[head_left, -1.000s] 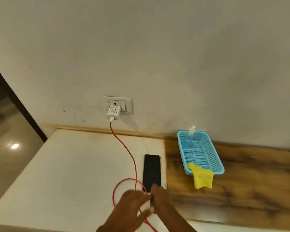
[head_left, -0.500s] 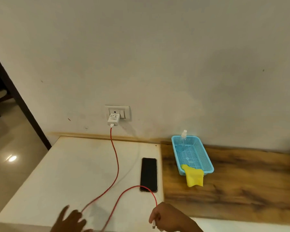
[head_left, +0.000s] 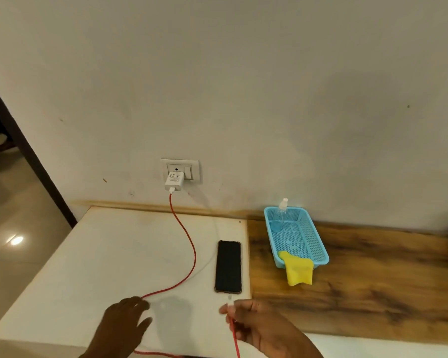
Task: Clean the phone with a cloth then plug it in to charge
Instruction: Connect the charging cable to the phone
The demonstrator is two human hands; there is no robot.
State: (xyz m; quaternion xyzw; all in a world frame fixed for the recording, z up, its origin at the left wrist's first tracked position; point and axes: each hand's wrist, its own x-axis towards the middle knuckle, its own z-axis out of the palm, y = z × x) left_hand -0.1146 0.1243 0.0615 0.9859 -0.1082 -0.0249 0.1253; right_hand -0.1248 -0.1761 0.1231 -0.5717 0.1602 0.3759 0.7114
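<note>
Right hand (head_left: 259, 324) closed, thumb and fingers pinched on the white plug end (head_left: 229, 298) of the red cable (head_left: 189, 244). Plug tip pointed at the near short edge of the phone (head_left: 228, 266), just short of it, not seen to be inserted. Left hand (head_left: 126, 322) open, fingers spread and curved, laid over a stretch of the same cable on the white tabletop (head_left: 101, 254); whether pressed down or only resting, impossible to tell. Cable looped out of the bottom edge of the view between the two hands. Phone flat, screen dark and face up, lengthwise toward the wall, beside the seam with the wood-grain counter (head_left: 373, 280). Farther out, cable run up in a curve to a white charger (head_left: 174, 182) seated in the wall socket (head_left: 192, 170). On the counter, well apart from the phone, a blue mesh basket (head_left: 318, 244), with a yellow cloth (head_left: 299, 271) draped over its near rim and a clear spray bottle (head_left: 281, 215) upright in its far corner.
</note>
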